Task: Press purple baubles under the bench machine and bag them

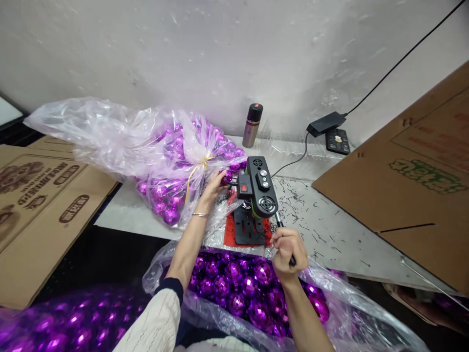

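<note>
A small black bench press machine stands on a red mat at the table's middle. My right hand is closed around the machine's black lever handle, just right of its base. My left hand reaches to the machine's left side, fingers pinched on a purple faceted ball held at the machine head. A thin bracelet sits on that wrist.
A tied clear bag of purple balls lies left of the machine; an open bag of them is in my lap. Cardboard sheets flank both sides. A grey flask, power adapter and scattered metal bits lie behind.
</note>
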Demonstrator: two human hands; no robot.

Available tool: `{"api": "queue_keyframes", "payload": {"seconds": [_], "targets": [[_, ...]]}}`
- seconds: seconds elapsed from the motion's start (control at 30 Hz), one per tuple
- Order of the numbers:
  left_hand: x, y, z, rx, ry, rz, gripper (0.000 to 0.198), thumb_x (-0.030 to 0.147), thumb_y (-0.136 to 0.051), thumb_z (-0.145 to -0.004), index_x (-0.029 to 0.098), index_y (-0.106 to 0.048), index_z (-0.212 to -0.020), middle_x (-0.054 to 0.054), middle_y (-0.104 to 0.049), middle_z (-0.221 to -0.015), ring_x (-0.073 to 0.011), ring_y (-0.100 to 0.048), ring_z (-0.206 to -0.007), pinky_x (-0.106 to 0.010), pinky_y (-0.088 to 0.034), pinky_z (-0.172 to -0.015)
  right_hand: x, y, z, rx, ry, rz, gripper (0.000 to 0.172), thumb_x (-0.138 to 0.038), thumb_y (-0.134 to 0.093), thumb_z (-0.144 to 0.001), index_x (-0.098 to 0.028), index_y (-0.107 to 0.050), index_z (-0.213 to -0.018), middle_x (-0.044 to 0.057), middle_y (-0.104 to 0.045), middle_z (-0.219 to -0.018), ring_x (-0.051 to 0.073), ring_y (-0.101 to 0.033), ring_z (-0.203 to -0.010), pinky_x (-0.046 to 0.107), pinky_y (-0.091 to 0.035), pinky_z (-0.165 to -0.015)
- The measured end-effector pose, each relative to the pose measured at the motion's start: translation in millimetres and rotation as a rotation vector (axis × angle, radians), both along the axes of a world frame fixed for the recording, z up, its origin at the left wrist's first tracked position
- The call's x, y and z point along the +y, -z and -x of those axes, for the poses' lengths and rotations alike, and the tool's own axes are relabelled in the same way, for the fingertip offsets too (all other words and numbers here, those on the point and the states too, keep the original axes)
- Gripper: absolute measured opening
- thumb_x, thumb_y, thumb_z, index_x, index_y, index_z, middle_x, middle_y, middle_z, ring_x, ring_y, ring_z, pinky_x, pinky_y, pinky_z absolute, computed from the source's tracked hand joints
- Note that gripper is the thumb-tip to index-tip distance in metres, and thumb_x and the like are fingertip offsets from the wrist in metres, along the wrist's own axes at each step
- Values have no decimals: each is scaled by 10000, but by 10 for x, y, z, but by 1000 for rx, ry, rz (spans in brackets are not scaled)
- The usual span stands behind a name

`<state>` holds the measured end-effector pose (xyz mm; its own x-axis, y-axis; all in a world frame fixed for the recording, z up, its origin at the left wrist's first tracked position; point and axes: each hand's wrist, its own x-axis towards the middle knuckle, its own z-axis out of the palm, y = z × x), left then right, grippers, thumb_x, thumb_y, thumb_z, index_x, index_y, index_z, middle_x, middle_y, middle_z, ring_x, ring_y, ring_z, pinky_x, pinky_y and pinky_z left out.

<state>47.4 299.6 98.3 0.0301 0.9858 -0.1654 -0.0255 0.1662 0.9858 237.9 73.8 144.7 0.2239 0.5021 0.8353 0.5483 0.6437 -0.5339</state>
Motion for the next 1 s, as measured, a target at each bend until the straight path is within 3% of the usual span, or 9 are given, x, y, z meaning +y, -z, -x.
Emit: {"api": "queue_keyframes", "payload": {"seconds": [0.1, 0.2, 0.4, 0.53, 0.7, 0.77, 0.87, 0.93, 1.0], "targets": [[-549, 6, 98, -262, 89, 150, 376, 480, -562, -1022, 165, -723, -1151, -150, -789, -1182, -304, -766, -1137, -518, -621, -1065, 26, -30, 9, 14, 1, -20, 270, -116, -503, -973, -219, -561, -730, -18, -602, -664, 140, -609, -602, 284, -448, -518], [-1026, 16, 178, -374, 126, 181, 446, 561, -592, -1004, 192, -706, -1228, -132, -766, -1296, -307, -747, -1197, -522, -607, -1103, 47, -54, 19, 29, 8, -31, 294, -122, -503, -985, -219, -549, -711, -25, -574, -635, 138, -613, -609, 281, -440, -525], [-1568, 106, 243, -261, 87, 191, 594, 615, -695, -929, 260, -600, -1395, -108, -757, -1262, -274, -787, -1040, -461, -669, -925, 65, -66, 27, 43, 19, -32, 334, -168, -499, -1008, -226, -547, -682, -16, -564, -620, 154, -614, -614, 300, -443, -530], [-1689, 123, 236, -76, 27, -18, 668, 529, -730, -925, 281, -530, -1512, -106, -680, -1435, -261, -726, -1218, -437, -608, -1060, 76, -75, 35, 52, -6, -44, 339, -169, -500, -1014, -228, -541, -683, -24, -544, -602, 151, -624, -618, 290, -442, -529], [-1720, 247, 186, 383, -6, -299, 313, 427, -618, -1013, 226, -779, -1192, -110, -621, -1530, -285, -483, -1538, -463, -392, -1284, 69, -84, 37, 44, 3, -37, 345, -168, -499, -1020, -229, -543, -683, -15, -571, -623, 151, -630, -631, 294, -441, -543], [-1718, 334, 158, 417, -5, -298, 297, 395, -596, -1027, 216, -789, -1165, -117, -666, -1476, -277, -525, -1506, -466, -390, -1283, 59, -80, 32, 35, 7, -25, 343, -164, -498, -1022, -226, -545, -688, -10, -591, -644, 148, -634, -645, 297, -446, -562], [-1696, 412, 143, 388, -62, -235, 447, 403, -702, -965, 193, -700, -1359, -145, -693, -1436, -285, -642, -1374, -467, -476, -1207, 48, -73, 28, 31, 4, -16, 341, -166, -495, -1028, -224, -541, -695, -7, -607, -666, 142, -634, -658, 298, -455, -586], [-1673, 404, 162, 422, -35, -211, 589, 421, -782, -903, 180, -655, -1425, -162, -696, -1431, -306, -662, -1335, -475, -498, -1178, 49, -81, 32, 36, 3, -19, 342, -170, -493, -1030, -222, -539, -695, -6, -612, -674, 137, -628, -655, 295, -453, -586], [-1649, 362, 199, 478, 30, -200, 594, 438, -820, -866, 180, -686, -1385, -164, -709, -1413, -328, -665, -1321, -492, -494, -1179, 59, -108, 39, 38, 12, -23, 347, -176, -491, -1032, -223, -538, -691, -6, -608, -668, 137, -620, -647, 297, -448, -580]]}}
